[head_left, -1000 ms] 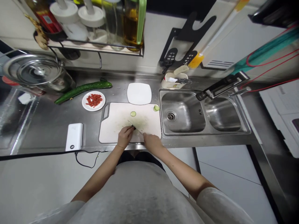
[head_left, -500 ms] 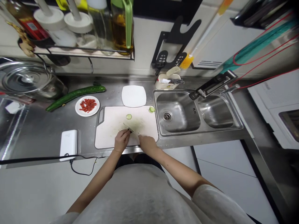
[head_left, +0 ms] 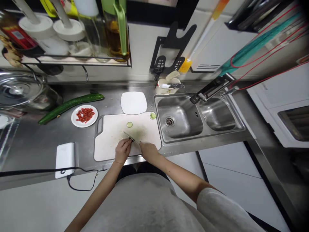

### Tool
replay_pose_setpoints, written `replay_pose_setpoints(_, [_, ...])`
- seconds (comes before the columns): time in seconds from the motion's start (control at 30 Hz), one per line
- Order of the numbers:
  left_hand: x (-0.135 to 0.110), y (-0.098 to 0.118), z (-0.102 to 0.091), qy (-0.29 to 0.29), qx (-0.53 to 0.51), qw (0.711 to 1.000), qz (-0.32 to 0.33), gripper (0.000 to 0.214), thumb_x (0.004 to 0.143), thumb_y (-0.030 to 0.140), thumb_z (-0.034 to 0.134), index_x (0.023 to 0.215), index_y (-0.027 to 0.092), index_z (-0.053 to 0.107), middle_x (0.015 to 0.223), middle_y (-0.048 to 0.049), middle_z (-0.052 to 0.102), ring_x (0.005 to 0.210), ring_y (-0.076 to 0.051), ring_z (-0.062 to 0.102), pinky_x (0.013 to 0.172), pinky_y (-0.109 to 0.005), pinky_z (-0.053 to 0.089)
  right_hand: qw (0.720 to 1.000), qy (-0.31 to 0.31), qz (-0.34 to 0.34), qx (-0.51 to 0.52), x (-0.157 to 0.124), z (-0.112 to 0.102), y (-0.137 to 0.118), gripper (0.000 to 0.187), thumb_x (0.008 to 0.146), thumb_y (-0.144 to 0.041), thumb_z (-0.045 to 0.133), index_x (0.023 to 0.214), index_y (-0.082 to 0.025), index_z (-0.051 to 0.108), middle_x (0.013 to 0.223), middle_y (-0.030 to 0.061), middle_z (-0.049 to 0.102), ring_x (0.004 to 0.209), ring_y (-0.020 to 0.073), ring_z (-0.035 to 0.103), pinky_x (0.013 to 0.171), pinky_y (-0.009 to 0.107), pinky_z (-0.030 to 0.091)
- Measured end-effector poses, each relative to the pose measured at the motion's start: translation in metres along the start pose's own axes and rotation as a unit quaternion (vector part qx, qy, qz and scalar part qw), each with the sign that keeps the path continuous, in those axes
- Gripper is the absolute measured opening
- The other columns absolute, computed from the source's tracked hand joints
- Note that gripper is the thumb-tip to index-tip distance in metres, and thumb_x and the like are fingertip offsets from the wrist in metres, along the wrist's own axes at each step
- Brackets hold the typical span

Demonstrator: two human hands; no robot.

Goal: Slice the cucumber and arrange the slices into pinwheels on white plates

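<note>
On the white cutting board (head_left: 108,129), my right hand (head_left: 149,152) is closed round the handle of a knife (head_left: 136,141). Its thin blade points up and to the left, close to the fingertips of my left hand (head_left: 122,150). Those fingers are pinched on a small dark piece (head_left: 131,139) beside the blade; it looks like cucumber with its skin, mostly hidden. A single cucumber slice (head_left: 129,124) lies flat above my hands. A few overlapping cucumber slices (head_left: 153,115) rest at the board's upper right corner.
Behind the board is a white square plate (head_left: 133,103). To the left are a round plate (head_left: 75,122) of chopped red pieces, a long cucumber (head_left: 70,104) and a white power bank (head_left: 65,160) with a cable. A double sink (head_left: 182,111) adjoins the board's right side.
The whole view has shifted slightly, so the counter sits lower and further left. Both hands stay in about the same place on the board, and the knife blade now shows more plainly.
</note>
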State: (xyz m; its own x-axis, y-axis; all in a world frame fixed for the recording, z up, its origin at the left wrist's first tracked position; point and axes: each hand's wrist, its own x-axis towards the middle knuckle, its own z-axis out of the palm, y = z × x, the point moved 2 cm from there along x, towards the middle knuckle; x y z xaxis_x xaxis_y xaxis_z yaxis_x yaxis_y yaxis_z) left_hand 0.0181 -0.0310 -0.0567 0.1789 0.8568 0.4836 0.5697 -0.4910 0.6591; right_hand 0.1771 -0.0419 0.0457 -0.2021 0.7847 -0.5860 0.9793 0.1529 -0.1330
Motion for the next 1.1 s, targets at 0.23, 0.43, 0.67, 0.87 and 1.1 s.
replay_pose_setpoints(0.23, [0.001,0.001,0.0,-0.01,0.002,1.0,-0.002,0.021,0.088,0.021,0.055,0.106,0.024,0.066,0.097,-0.0067,0.067,0.095,-0.017,0.063,0.084,-0.034,0.055,1.0,-0.009,-0.008,0.007,0.007,0.003,0.005,0.028,0.088,-0.01,0.038,0.11,-0.015,0.056,0.096,0.0135,0.069,0.095,0.023,0.066,0.077,0.031,0.049])
replay_pose_setpoints(0.43, [0.001,0.001,0.0,-0.015,-0.001,1.0,-0.006,0.022,0.088,0.019,0.055,0.107,0.024,0.065,0.098,-0.0066,0.067,0.095,-0.017,0.063,0.084,-0.033,0.054,1.0,-0.008,-0.013,0.008,0.016,0.006,0.004,0.027,0.09,-0.012,0.037,0.111,-0.015,0.054,0.095,0.0128,0.069,0.093,0.023,0.067,0.074,0.031,0.049])
replay_pose_setpoints(0.67, [0.005,0.007,-0.004,-0.021,-0.007,0.999,-0.027,0.018,0.089,0.023,0.053,0.103,0.022,0.064,0.097,-0.0071,0.065,0.095,-0.017,0.061,0.084,-0.033,0.053,1.0,0.008,-0.003,0.0,0.014,0.008,0.002,0.028,0.095,-0.018,0.033,0.114,-0.017,0.053,0.092,0.0117,0.069,0.091,0.0226,0.066,0.073,0.03,0.046])
replay_pose_setpoints(0.87, [0.014,0.017,-0.028,0.041,0.004,0.991,-0.127,0.021,0.088,0.031,0.052,0.105,0.017,0.057,0.1,-0.0095,0.059,0.099,-0.019,0.056,0.087,-0.036,0.049,0.993,0.105,0.032,-0.051,-0.001,0.002,0.031,0.039,0.095,-0.018,0.034,0.131,-0.024,0.048,0.097,0.0114,0.065,0.091,0.0218,0.06,0.076,0.033,0.037])
replay_pose_setpoints(1.1, [0.065,0.025,-0.051,-0.03,0.049,0.989,-0.135,0.032,0.087,0.041,0.054,0.112,0.023,0.06,0.109,-0.0082,0.059,0.109,-0.023,0.052,0.098,-0.042,0.039,0.961,0.264,0.009,-0.085,-0.009,0.003,0.059,0.044,0.096,-0.02,0.037,0.137,-0.028,0.047,0.088,0.0098,0.059,0.085,0.0217,0.048,0.077,0.035,0.027])
